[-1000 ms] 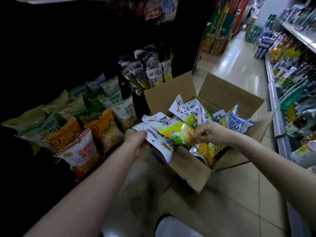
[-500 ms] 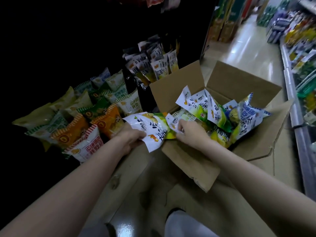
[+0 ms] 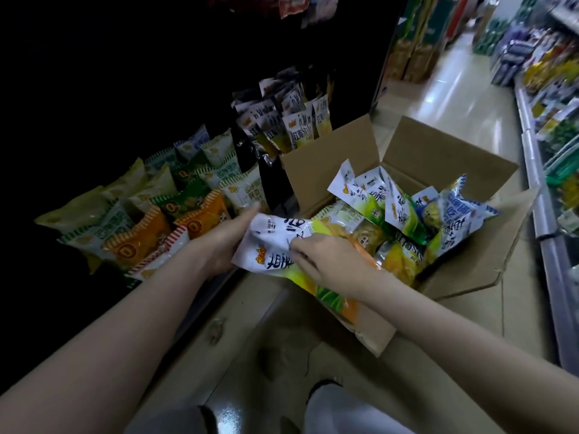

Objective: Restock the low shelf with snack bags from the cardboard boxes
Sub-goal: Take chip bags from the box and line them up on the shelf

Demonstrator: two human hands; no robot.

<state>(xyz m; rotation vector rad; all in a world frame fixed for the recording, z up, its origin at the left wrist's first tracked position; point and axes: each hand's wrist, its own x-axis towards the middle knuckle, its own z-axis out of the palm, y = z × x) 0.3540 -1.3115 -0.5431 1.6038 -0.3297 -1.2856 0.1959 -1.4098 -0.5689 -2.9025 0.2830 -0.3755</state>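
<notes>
Both forearms reach forward and down from the bottom edge, converging over the near corner of the open cardboard box (image 3: 329,158). Left hand (image 3: 225,242) comes in from the lower left, palm turned toward the box, fingers curled under the top edge of a white-and-green snack bag (image 3: 275,245) that it grips from the shelf side. Right hand (image 3: 329,261) lies across the same bag from the right, fingers bent and pinching its white upper part; the bag's green-yellow lower end hangs over the box's near wall. Bag sits between the two hands, above the box rim, just beside the shelf front. Behind the hands, the box holds a loose heap of bagged snacks (image 3: 404,211), flaps standing open. To the left, the low shelf (image 3: 219,296) carries rows of orange, green and pale snack packs (image 3: 138,242); further back, dark upright pouches (image 3: 297,126). Tiled aisle floor (image 3: 438,89) runs beyond.
</notes>
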